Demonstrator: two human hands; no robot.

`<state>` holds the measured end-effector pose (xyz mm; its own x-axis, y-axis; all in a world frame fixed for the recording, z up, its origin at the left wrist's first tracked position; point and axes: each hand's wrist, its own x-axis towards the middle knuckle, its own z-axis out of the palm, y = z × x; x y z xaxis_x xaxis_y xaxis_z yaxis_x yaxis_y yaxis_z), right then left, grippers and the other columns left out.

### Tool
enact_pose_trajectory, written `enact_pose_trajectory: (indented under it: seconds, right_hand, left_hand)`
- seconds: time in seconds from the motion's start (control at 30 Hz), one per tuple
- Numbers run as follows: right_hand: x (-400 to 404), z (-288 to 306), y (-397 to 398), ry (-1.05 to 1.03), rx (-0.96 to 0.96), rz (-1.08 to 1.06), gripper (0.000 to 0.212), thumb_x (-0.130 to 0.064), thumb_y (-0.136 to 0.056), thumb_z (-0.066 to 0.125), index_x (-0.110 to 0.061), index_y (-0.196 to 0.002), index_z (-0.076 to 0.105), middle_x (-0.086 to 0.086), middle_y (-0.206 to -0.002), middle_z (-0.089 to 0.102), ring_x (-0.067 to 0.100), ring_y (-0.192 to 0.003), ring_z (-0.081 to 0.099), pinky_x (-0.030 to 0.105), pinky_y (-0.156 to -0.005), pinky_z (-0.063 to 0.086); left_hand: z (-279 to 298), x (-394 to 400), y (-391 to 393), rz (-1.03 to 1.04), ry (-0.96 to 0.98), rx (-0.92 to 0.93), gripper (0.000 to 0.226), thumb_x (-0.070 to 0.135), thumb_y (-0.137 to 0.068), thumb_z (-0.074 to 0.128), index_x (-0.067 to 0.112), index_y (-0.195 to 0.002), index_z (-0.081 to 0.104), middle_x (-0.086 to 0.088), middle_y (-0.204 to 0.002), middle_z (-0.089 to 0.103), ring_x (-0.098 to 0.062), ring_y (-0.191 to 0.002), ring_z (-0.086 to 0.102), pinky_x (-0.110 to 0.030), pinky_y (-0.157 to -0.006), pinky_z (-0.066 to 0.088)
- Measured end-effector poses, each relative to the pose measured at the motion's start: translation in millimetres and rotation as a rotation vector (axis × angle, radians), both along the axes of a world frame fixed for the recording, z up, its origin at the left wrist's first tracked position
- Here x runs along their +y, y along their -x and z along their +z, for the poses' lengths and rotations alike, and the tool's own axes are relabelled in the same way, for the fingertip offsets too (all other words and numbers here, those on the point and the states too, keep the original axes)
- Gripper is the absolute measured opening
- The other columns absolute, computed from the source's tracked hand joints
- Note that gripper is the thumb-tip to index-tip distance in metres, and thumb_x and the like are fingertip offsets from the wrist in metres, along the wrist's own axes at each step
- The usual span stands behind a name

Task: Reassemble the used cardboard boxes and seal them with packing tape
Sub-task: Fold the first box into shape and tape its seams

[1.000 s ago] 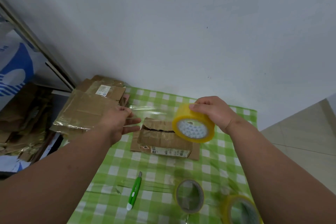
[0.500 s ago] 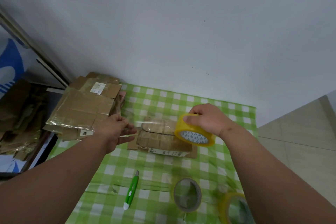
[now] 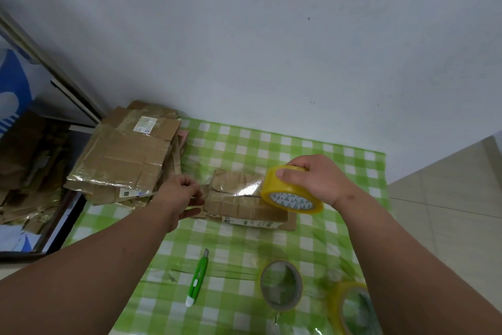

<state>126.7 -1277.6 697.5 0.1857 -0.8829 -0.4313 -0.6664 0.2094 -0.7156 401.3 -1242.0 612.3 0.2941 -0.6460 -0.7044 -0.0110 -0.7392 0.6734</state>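
Observation:
A small worn cardboard box [image 3: 244, 205] lies on the green checked tablecloth [image 3: 271, 144]. My right hand [image 3: 315, 179] grips a yellow roll of clear packing tape [image 3: 290, 196] just above the box's right end. A clear strip of tape [image 3: 244, 185] runs from the roll leftward over the box top. My left hand [image 3: 182, 193] pinches the strip's free end at the box's left side.
A stack of flattened cardboard boxes [image 3: 122, 160] sits at the table's left back corner. In front lie a green utility knife [image 3: 198, 280], a grey tape roll [image 3: 281, 288] and another yellow tape roll [image 3: 353, 310]. More cardboard [image 3: 24, 160] is piled on the floor left.
Both hands have come down with the stretched tape, from above the box to its top. The roll has tilted and now sits at the box's right end.

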Motion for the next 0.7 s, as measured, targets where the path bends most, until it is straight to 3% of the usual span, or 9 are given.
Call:
enact_pose_trajectory:
  seconds: [0.17,0.27,0.4,0.5,0.6,0.7]
  right_hand:
    - [0.8,-1.0,0.1,-0.024,-0.043,-0.028,0.027,-0.042,-0.084,0.073,-0.019,-0.098,0.075,-0.002,-0.093,0.072,0.019,-0.089,0.068,0.042,-0.086,0.057]
    - [2.1,-2.1,-0.4,-0.032,-0.072,-0.033,0.027,-0.041,-0.083,0.074,-0.02,-0.1,0.076,-0.004,-0.094,0.072,0.017,-0.089,0.068,0.04,-0.086,0.057]
    - [3.5,-2.1,-1.4,-0.02,-0.088,-0.028,0.029,-0.042,-0.08,0.077,-0.017,-0.096,0.075,0.0,-0.09,0.073,0.017,-0.086,0.069,0.038,-0.082,0.057]
    - [4.2,-3.0,1.1,0.015,-0.092,-0.047,0.032,-0.042,-0.078,0.079,-0.012,-0.088,0.073,0.013,-0.088,0.071,0.024,-0.081,0.068,0.039,-0.074,0.055]
    - [7.4,-4.9,5.3,0.032,-0.1,-0.065,0.033,-0.044,-0.078,0.079,-0.012,-0.084,0.072,0.017,-0.088,0.07,0.03,-0.082,0.068,0.043,-0.073,0.055]
    - [8.4,-5.8,5.8,0.025,-0.117,-0.076,0.029,-0.044,-0.078,0.079,-0.016,-0.084,0.073,0.013,-0.088,0.072,0.03,-0.085,0.069,0.044,-0.076,0.056]
  left_hand:
    - [-9.8,-1.5,6.8,-0.075,-0.014,-0.12,0.009,0.016,-0.095,0.065,0.01,-0.091,0.06,-0.015,-0.094,0.066,-0.024,-0.081,0.063,-0.044,-0.077,0.059]
    - [-12.3,-2.2,8.4,-0.116,-0.001,-0.232,0.016,0.02,-0.089,0.072,0.012,-0.088,0.058,-0.013,-0.091,0.064,-0.027,-0.08,0.06,-0.049,-0.08,0.057]
    - [-6.4,-6.0,5.6,-0.332,0.032,-0.5,0.02,0.019,-0.086,0.074,0.015,-0.075,0.058,-0.005,-0.078,0.06,-0.024,-0.076,0.056,-0.034,-0.066,0.046]
    - [-2.1,-7.5,7.1,-0.453,-0.005,-0.591,0.017,0.02,-0.089,0.07,0.015,-0.075,0.063,-0.008,-0.083,0.066,-0.026,-0.081,0.06,-0.03,-0.065,0.042]
    - [-3.5,-3.6,9.1,-0.415,-0.021,-0.487,0.018,0.022,-0.095,0.064,0.008,-0.092,0.074,-0.015,-0.09,0.07,-0.033,-0.089,0.066,-0.04,-0.077,0.054]
    - [3.5,1.5,9.8,-0.305,-0.042,-0.294,0.027,0.029,-0.099,0.057,0.007,-0.097,0.073,-0.016,-0.098,0.068,-0.032,-0.096,0.064,-0.046,-0.09,0.054]
